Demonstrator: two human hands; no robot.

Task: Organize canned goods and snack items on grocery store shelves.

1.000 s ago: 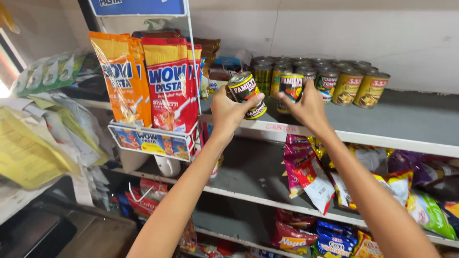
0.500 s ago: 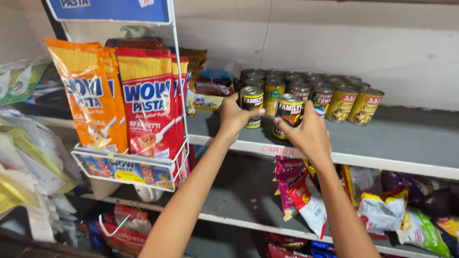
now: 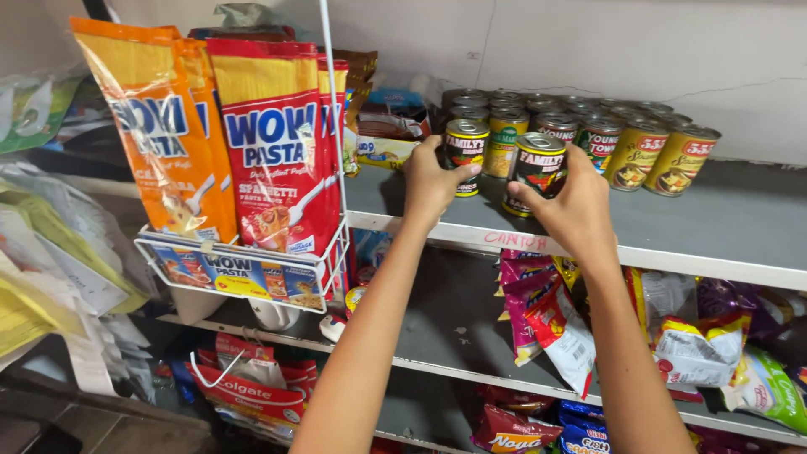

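Grey metal shelf [image 3: 740, 227] carries rows of tins along the wall. Left hand [image 3: 430, 181] has its fingers [image 3: 465, 173] wrapped round a small round tin with a dark label [image 3: 465, 148] at the shelf's front edge. Right hand [image 3: 572, 206] grips a second dark-labelled tin [image 3: 539, 168] just beside it. Red and orange pasta packets [image 3: 273, 151] stand in a white wire rack [image 3: 244, 269] to the left.

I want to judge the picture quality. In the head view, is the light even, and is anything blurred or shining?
Head view: light soft and even; both hands, left hand and right hand, and their cans are sharp; slight glare on the pasta packets; lower shelf lies in shadow.
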